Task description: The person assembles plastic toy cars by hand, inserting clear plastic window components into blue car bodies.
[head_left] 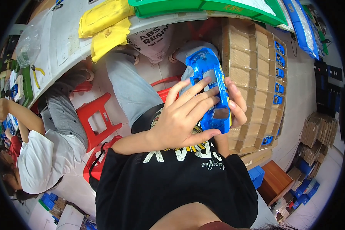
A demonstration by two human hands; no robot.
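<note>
A blue toy car body (207,60), with window openings and yellow marks along one side, is held above my lap. My left hand (186,109) lies across it, long fingers over the windows and roof and the thumb at its near end. On the far side my right hand (237,105) wraps its fingers round the right edge; its palm is hidden behind the car body.
A divided cardboard box (239,80) stands at my right, several blue car bodies (279,73) in its outer compartments. Ahead are a green tray (172,10) and yellow cloth (110,27) on the table (67,50). At left, a co-worker (51,161) sits near red stools (97,120).
</note>
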